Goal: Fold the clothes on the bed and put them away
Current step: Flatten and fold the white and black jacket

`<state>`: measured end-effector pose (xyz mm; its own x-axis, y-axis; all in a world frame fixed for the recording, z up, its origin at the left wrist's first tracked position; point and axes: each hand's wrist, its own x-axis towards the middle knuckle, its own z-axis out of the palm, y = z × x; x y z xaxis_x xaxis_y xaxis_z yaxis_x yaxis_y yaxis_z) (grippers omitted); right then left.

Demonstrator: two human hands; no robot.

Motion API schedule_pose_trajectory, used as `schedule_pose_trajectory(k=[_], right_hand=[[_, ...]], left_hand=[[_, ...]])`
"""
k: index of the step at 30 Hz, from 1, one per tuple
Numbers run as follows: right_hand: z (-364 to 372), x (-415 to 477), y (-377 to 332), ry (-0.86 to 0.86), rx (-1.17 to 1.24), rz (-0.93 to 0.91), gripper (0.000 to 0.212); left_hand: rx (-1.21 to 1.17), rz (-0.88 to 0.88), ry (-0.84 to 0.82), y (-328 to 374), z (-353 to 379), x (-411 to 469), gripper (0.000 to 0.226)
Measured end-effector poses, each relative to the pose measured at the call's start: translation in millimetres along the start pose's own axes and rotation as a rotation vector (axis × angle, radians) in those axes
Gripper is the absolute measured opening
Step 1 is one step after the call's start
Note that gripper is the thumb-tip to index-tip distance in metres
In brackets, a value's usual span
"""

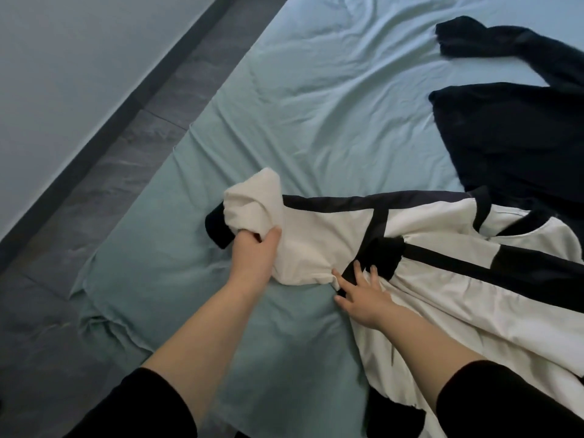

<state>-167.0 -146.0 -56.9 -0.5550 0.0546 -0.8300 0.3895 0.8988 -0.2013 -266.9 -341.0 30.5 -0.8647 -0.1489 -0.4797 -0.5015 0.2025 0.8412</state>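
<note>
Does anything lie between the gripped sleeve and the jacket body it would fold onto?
Nothing visible does. The left hand grips the sleeve; only the right hand rests flat on the jacket near the armpit.

My left hand [252,257] reaches forward, its fingers curled round a bunch of white cloth [252,203], the thumb on top. My right hand [363,295] lies palm down, fingers spread and straight. Both my forearms [205,336] are bare.
</note>
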Motion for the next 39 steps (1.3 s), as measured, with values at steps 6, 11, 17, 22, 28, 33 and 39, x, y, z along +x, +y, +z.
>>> schedule_pose_trajectory(k=[6, 11, 17, 22, 28, 33, 39], right_hand=[[11, -54, 17, 0.436, 1.313, -0.059, 0.043], [11, -92, 94, 0.375, 2.409, 0.158, 0.051], [-3, -104, 158, 0.445, 2.189, 0.141, 0.094], [-12, -114, 162, 0.475, 1.498, 0.034, 0.123], [-2, -98, 190, 0.626, 1.843, 0.339, 0.040], [-15, -110, 235, 0.493, 2.160, 0.149, 0.027], [-11, -120, 324, 0.594, 2.410, 0.248, 0.025]], left_hand=[[0.264, 0.262, -0.299, 15, 89, -75, 0.026], [0.647, 0.263, -0.666, -18, 176, -123, 0.027], [1.292, 0.514, -0.871, -62, 196, -129, 0.046], [1.539, 0.938, -0.640, -68, 213, -151, 0.061], [1.558, 0.816, -0.816, -80, 247, -171, 0.066], [1.420, 0.785, -0.585, -81, 253, -165, 0.063], [1.437, 0.748, -0.588, -83, 272, -151, 0.061]])
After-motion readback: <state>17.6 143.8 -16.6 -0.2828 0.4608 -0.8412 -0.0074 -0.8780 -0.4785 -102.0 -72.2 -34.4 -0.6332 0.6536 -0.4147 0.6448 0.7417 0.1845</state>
